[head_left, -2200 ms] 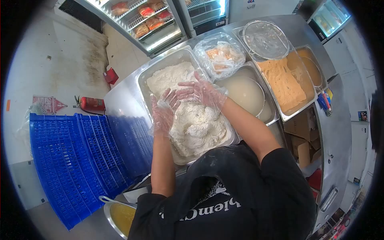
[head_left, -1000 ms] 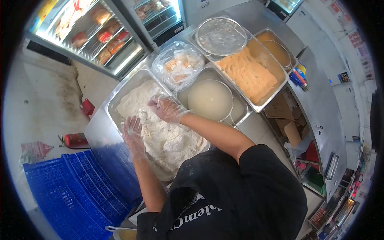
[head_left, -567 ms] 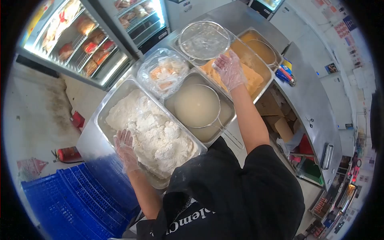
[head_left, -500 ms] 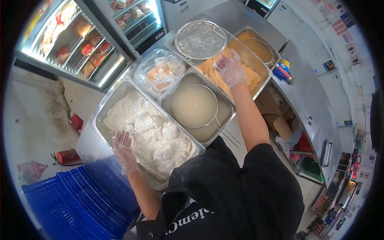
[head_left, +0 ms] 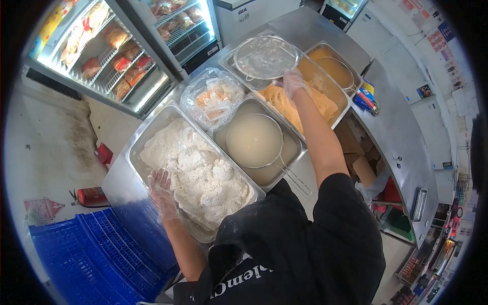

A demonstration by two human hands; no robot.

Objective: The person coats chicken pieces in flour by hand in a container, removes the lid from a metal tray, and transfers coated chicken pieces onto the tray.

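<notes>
My left hand (head_left: 162, 192), in a clear plastic glove, lies with its fingers stretched out at the near left side of a steel pan (head_left: 133, 161) of white flour (head_left: 201, 175). My right hand (head_left: 294, 84), gloved too, is over a pan (head_left: 344, 108) of orange breading (head_left: 321, 104). It is beside the lower right rim of a round wire strainer (head_left: 267, 57) that rests across the back of that pan. Its fingers are mostly hidden, so a grip on the rim cannot be made out. Between the hands, another strainer (head_left: 254, 140) sits in a pan of cloudy liquid (head_left: 292, 147).
A plastic bag (head_left: 212, 99) of orange-and-white pieces stands behind the liquid. At right are a smaller pan with a strainer (head_left: 335, 71) and a blue-and-yellow packet (head_left: 367, 94). Blue crates (head_left: 96, 254) stand at lower left, lit fridges (head_left: 101, 56) at the back left.
My right hand has gone from open, palm showing over the orange breading, to turned over and closer to the strainer rim. My left hand stays by the flour. The whole view has shifted slightly.
</notes>
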